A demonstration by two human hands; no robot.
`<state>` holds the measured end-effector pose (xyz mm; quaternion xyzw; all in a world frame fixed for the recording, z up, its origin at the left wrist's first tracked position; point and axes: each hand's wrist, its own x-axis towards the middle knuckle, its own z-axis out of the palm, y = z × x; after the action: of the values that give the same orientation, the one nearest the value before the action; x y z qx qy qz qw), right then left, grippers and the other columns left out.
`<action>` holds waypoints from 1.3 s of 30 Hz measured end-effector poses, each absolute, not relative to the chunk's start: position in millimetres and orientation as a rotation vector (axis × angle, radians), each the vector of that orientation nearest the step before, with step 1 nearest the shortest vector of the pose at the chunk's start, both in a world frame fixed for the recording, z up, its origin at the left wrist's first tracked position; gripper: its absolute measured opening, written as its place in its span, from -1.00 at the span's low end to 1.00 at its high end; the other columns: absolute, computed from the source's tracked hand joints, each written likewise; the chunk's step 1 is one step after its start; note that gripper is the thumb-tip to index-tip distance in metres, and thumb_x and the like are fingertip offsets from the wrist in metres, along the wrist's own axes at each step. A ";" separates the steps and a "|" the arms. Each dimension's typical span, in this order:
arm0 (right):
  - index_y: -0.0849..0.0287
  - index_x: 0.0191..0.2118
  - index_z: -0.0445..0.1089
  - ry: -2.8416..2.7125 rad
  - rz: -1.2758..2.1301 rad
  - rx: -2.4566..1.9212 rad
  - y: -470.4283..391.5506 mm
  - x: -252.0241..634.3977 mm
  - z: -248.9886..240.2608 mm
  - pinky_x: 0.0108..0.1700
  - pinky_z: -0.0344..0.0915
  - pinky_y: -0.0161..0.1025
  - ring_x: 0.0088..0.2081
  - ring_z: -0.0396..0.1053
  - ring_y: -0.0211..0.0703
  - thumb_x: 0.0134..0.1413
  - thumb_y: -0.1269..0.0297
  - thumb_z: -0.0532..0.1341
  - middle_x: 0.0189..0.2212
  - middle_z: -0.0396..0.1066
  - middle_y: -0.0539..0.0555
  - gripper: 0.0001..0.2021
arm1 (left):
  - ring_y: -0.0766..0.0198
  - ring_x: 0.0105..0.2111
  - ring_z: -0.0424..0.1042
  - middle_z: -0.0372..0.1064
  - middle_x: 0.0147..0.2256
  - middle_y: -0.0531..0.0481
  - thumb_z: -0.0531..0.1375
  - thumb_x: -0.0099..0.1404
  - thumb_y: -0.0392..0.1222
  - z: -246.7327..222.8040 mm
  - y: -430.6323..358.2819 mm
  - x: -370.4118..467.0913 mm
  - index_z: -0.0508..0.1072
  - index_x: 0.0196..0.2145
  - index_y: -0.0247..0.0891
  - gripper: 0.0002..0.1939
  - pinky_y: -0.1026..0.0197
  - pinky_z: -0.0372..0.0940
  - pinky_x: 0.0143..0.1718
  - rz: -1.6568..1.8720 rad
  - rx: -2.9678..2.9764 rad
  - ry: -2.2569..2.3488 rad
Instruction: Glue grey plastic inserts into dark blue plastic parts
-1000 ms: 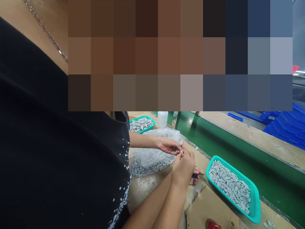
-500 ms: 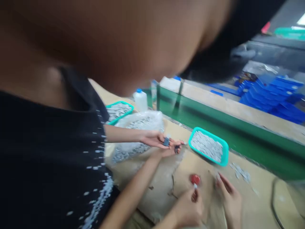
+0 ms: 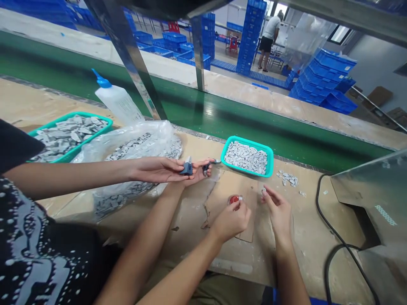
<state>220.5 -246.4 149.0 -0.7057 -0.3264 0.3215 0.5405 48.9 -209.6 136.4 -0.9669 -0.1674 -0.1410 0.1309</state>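
Pinching | left grip (image 3: 232, 218): pale piece (image 3: 241, 198) protruding beside red pot (image 3: 234, 198) | right grip (image 3: 279, 208): small piece (image 3: 263, 191) at tips

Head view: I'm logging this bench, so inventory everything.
Baskets: 2, teal, left and centre
Bag: 1, clear, left
Bench: 1, tan, foreground
Pieces: many, grey, in baskets, bag, on bench
Bottle: 1, white and blue, left
Pot: 1, red, centre
Cable: count unclear, black, right
Metal box: 1, grey, right
Strip: 1, green, behind baskets
Crates: many, blue, background
Distant person: 1, pale top, background
Co-worker's hands: 2, bare, centre
Left hand: 1, bare, by pot
Right hand: 1, bare, right of pot
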 end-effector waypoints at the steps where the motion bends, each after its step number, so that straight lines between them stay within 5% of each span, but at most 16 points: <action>1: 0.30 -0.03 0.50 -0.772 0.767 -1.685 -246.5 219.9 150.1 -0.17 0.41 -0.12 -0.33 0.45 -0.08 -0.05 -0.01 0.32 -0.31 0.56 0.18 -0.46 | 0.13 -0.18 0.49 0.49 -0.31 -0.19 -0.11 0.30 -0.63 138.0 -210.9 48.8 0.50 -0.22 -0.53 -0.60 0.17 0.40 -0.17 -0.398 -2.810 -0.489; 9: 0.27 -0.04 0.52 -0.753 0.769 -1.732 -248.2 218.5 153.6 -0.15 0.38 -0.14 -0.31 0.45 -0.07 -0.06 -0.04 0.32 -0.34 0.55 0.15 -0.47 | 0.16 -0.28 0.48 0.46 -0.39 -0.13 0.00 0.20 -0.70 142.2 -214.5 45.9 0.51 -0.29 -0.52 -0.66 0.22 0.36 -0.28 -0.432 -2.585 -0.456; 18: 0.25 -0.02 0.51 -0.789 0.767 -1.755 -249.2 216.4 154.3 -0.17 0.38 -0.15 -0.30 0.45 -0.07 -0.03 -0.04 0.30 -0.31 0.56 0.15 -0.47 | 0.18 -0.19 0.48 0.48 -0.32 -0.14 -0.13 0.32 -0.61 138.3 -220.4 39.8 0.51 -0.20 -0.51 -0.58 0.22 0.36 -0.16 -0.375 -2.762 -0.580; 31: 0.26 -0.08 0.54 -0.788 0.739 -1.790 -248.7 216.2 154.4 -0.20 0.42 -0.14 -0.31 0.47 -0.03 -0.09 -0.06 0.31 -0.38 0.55 0.14 -0.46 | 0.16 -0.21 0.49 0.49 -0.35 -0.14 -0.15 0.32 -0.61 142.6 -217.6 37.4 0.53 -0.25 -0.46 -0.54 0.20 0.38 -0.24 -0.382 -2.847 -0.571; 39: 0.28 -0.08 0.55 -0.723 0.733 -1.875 -250.3 217.6 157.4 -0.24 0.43 -0.19 -0.31 0.49 0.03 -0.22 -0.12 0.35 -0.41 0.56 0.15 -0.37 | 0.08 -0.25 0.50 0.49 -0.38 -0.21 0.00 0.23 -0.63 138.3 -225.7 41.4 0.51 -0.25 -0.50 -0.69 0.16 0.41 -0.35 -0.368 -2.932 -0.568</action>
<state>217.6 -250.3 157.4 -0.7686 -0.2963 0.3004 0.4808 41.4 -225.7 138.3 -0.9722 -0.1885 -0.1219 0.0662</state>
